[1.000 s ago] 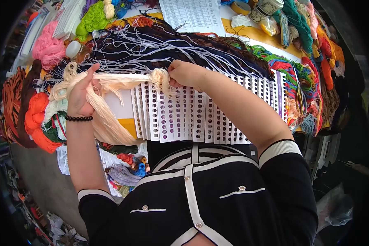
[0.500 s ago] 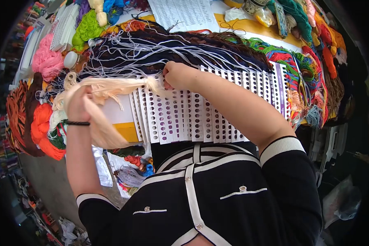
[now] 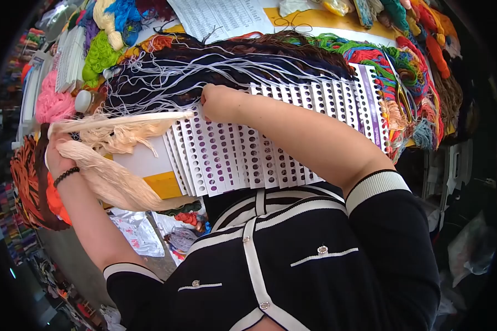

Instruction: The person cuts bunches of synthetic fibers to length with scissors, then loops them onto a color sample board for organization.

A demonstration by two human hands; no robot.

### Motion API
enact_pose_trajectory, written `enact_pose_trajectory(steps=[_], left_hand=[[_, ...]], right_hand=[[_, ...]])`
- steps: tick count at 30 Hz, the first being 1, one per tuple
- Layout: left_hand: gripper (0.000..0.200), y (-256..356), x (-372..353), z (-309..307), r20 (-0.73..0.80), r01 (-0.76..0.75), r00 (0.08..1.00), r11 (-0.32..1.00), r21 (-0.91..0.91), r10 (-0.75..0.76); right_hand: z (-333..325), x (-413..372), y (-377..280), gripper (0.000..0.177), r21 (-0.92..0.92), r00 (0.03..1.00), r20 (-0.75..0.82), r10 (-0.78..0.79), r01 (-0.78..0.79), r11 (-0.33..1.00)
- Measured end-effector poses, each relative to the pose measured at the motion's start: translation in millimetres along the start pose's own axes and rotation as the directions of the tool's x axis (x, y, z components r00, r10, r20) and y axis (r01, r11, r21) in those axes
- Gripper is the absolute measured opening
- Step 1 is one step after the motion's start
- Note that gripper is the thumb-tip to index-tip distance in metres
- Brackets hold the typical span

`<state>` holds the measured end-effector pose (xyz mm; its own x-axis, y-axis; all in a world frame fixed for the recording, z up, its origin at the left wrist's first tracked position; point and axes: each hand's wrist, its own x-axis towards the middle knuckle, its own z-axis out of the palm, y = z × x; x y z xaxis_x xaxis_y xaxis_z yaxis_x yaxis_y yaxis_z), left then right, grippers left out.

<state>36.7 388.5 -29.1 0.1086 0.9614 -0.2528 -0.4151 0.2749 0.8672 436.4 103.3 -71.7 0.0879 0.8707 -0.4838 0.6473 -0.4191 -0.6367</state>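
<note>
My left hand [image 3: 61, 151] is closed round a cream-coloured skein of thread [image 3: 116, 179] at the left, its loose end hanging down. From that hand a taut cream strand runs right to the edge of the punched cards [image 3: 232, 154]. My right hand [image 3: 218, 103] is curled near the strand's right end, above the cards; its fingertips are turned away, and what they pinch is too small to make out. White threads over dark thread bundles [image 3: 215, 69] lie just beyond it.
Pink yarn [image 3: 54, 102], green yarn [image 3: 101, 59] and a small capped jar [image 3: 84, 101] stand at the left. Printed sheets [image 3: 221, 16] lie at the back. Scissors [image 3: 406, 102] rest on multicoloured threads [image 3: 370, 58] at the right.
My left hand has moved left and slightly down, pulling the cream skein into a straight, taut strand. My right hand appears a little further left, as the whole view has shifted.
</note>
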Motion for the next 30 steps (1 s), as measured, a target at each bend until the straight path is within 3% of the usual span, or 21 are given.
enact_pose_trajectory(steps=[1, 3, 5, 7, 9, 11, 13, 14, 15, 17, 19, 21, 22, 23, 25, 29, 30], left_hand=[[0.032, 4.6, -0.1, -7.2, 0.099, 0.025, 0.995, 0.999, -0.019, -0.023], [0.036, -8.5, -55.5, 34.6, 0.107, 0.165, 0.977, 0.973, 0.159, -0.183], [0.042, -24.8, -111.2, 57.0, -0.006, 0.098, 0.995, 0.976, 0.193, -0.099], [0.044, -36.9, -159.5, 67.1, 0.078, 0.168, 0.981, 0.98, 0.105, -0.177], [0.04, -56.2, -212.3, 74.8, 0.245, 0.291, 0.925, 0.956, 0.038, -0.291], [0.035, -96.4, -249.3, 71.9, 0.191, 0.025, 0.978, 0.96, 0.277, -0.08], [0.031, -118.2, -289.7, 82.8, 0.165, 0.096, 0.975, 0.949, 0.3, -0.151], [0.031, -122.1, -300.1, 83.4, 0.192, 0.125, 0.963, 0.945, 0.303, -0.189], [0.032, -124.1, -309.5, 85.4, 0.22, 0.153, 0.949, 0.939, 0.309, -0.227], [0.038, -127.5, -327.6, 103.6, 0.338, 0.189, 0.91, 0.967, 0.174, -0.238], [0.043, -137.8, -332.2, 108.1, 0.441, 0.197, 0.869, 0.974, 0.11, -0.225], [0.046, -145.4, -337.4, 120.9, 0.427, 0.208, 0.877, 0.975, 0.078, -0.221], [0.048, -148.2, -339.3, 125.5, 0.414, 0.221, 0.882, 0.974, 0.057, -0.224], [0.048, -150.6, -340.7, 126.9, 0.415, 0.224, 0.882, 0.973, 0.05, -0.224], [0.05, -154.1, -343.1, 128.5, 0.478, 0.137, 0.854, 0.976, 0.17, -0.203], [0.05, -152.6, -346.6, 131.7, 0.492, 0.114, 0.855, 0.984, 0.134, -0.166], [0.05, -153.9, -344.3, 128.0, 0.489, 0.114, 0.857, 0.985, 0.131, -0.164]], right_hand=[[2.6, 3.0, 0.8, 0.034, 0.001, 1.0, 0.001, -0.008, 0.008, 1.0], [11.5, 13.0, 3.7, 0.033, 0.077, 0.998, -0.032, 0.061, -0.058, 0.995], [11.4, 7.7, 3.0, 0.031, 0.065, 0.998, -0.052, 0.038, -0.034, 0.997], [10.7, -4.4, 1.5, 0.029, 0.156, 0.993, -0.114, -0.003, 0.021, 0.987], [19.8, -17.1, -0.6, 0.028, 0.12, 0.985, -0.154, -0.08, 0.099, 0.988], [27.9, -42.9, -10.1, 0.028, 0.212, 0.944, -0.258, -0.204, 0.261, 0.942], [36.4, -66.2, -18.7, 0.028, 0.088, 0.797, -0.402, -0.451, 0.523, 0.848], [34.0, -80.8, -28.7, 0.027, 0.137, 0.811, -0.329, -0.484, 0.548, 0.825], [35.6, -96.3, -38.4, 0.022, 0.319, 0.831, -0.283, -0.48, 0.553, 0.77], [47.5, -109.6, -44.5, 0.017, 0.545, 0.864, -0.152, -0.481, 0.479, 0.688], [57.6, -112.0, -44.4, 0.013, 0.523, 0.831, -0.132, -0.541, 0.522, 0.674], [67.2, -112.0, -42.4, 0.013, 0.665, 0.808, -0.021, -0.589, 0.451, 0.595], [70.3, -121.0, -48.7, 0.011, 0.814, 0.863, -0.029, -0.504, 0.313, 0.489], [68.0, -124.5, -49.6, 0.011, 0.811, 0.865, -0.025, -0.5, 0.311, 0.496], [65.7, -129.3, -49.2, 0.01, 0.862, 0.918, 0.122, -0.378, 0.09, 0.499], [66.6, -128.6, -38.0, 0.011, 0.909, 0.887, 0.139, -0.44, 0.062, 0.412], [68.5, -129.3, -38.1, 0.01, 0.918, 0.884, 0.078, -0.46, 0.116, 0.379]])
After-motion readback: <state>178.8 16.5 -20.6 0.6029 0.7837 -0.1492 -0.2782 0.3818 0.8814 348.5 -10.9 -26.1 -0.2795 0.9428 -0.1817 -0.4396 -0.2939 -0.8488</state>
